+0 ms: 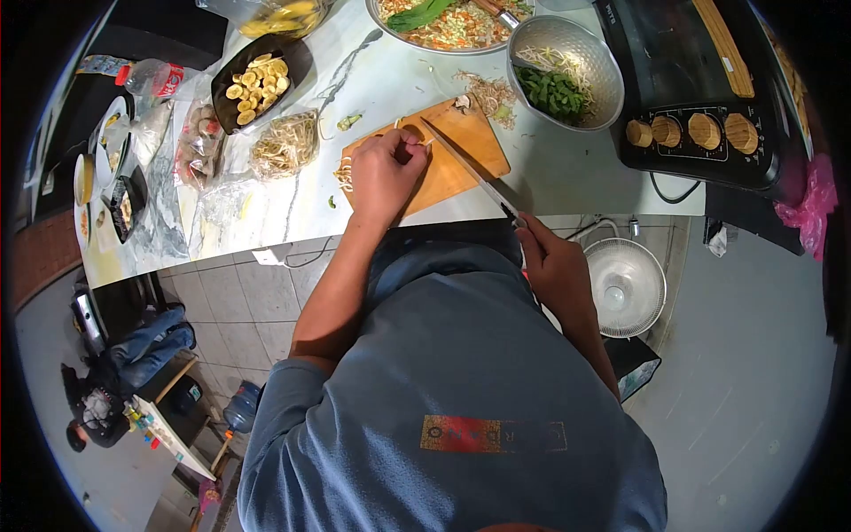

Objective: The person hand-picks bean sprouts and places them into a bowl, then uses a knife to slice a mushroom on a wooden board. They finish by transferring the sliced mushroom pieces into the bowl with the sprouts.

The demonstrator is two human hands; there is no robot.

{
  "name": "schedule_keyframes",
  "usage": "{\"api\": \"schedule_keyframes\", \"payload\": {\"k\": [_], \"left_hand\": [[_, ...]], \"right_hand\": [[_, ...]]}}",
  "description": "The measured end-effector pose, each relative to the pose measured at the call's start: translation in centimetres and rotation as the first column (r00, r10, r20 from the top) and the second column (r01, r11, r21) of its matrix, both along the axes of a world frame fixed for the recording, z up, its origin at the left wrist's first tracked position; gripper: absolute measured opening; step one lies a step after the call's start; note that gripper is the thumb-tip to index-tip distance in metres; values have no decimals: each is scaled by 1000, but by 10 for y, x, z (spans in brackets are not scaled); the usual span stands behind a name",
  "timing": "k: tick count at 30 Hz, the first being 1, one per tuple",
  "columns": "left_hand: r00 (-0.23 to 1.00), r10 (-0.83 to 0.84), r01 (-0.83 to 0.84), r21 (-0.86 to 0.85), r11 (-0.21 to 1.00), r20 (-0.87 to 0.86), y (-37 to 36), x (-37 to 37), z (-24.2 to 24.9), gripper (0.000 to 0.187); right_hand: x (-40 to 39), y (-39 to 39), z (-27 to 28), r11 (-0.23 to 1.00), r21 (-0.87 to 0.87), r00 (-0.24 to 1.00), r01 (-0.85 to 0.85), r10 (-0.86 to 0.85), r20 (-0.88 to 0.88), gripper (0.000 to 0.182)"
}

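My left hand (386,168) is closed over the wooden cutting board (470,137), its fingers curled and pinching pale bean sprouts (344,174). Some strands stick out beside the wrist and near the fingertips; the rest are hidden under the hand. My right hand (558,266) grips the handle of a knife (465,164) at the counter's front edge. The blade slants up and left across the board, its tip close to my left fingers. Trimmed scraps (492,93) lie at the board's far right corner.
Around the board are a metal pot of sprouts and greens (567,84), a pan of chopped vegetables (443,27), a bag of sprouts (285,144) and a dark bowl of sliced bananas (257,84). A black stove with wooden knobs (705,131) stands right. A seated person (97,403) is at lower left.
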State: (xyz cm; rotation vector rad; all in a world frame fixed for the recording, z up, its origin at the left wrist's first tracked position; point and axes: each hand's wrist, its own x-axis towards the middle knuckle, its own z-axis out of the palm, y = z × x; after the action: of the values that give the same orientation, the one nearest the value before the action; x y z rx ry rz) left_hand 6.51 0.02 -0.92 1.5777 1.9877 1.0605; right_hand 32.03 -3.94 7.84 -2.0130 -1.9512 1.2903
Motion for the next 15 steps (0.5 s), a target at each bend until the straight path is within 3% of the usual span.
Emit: {"api": "schedule_keyframes", "payload": {"k": [9, 11, 15], "left_hand": [[1000, -6, 6, 5, 1000, -23, 0, -1, 3, 14], [999, 0, 2, -28, 1000, 38, 1, -1, 7, 15], [993, -7, 12, -40, 999, 116, 13, -5, 8, 20]], "right_hand": [[8, -8, -8, 967, 252, 995, -48, 23, 100, 35], [12, -1, -3, 954, 288, 992, 83, -107, 69, 33], [27, 3, -6, 925, 365, 992, 104, -121, 22, 32]]}}
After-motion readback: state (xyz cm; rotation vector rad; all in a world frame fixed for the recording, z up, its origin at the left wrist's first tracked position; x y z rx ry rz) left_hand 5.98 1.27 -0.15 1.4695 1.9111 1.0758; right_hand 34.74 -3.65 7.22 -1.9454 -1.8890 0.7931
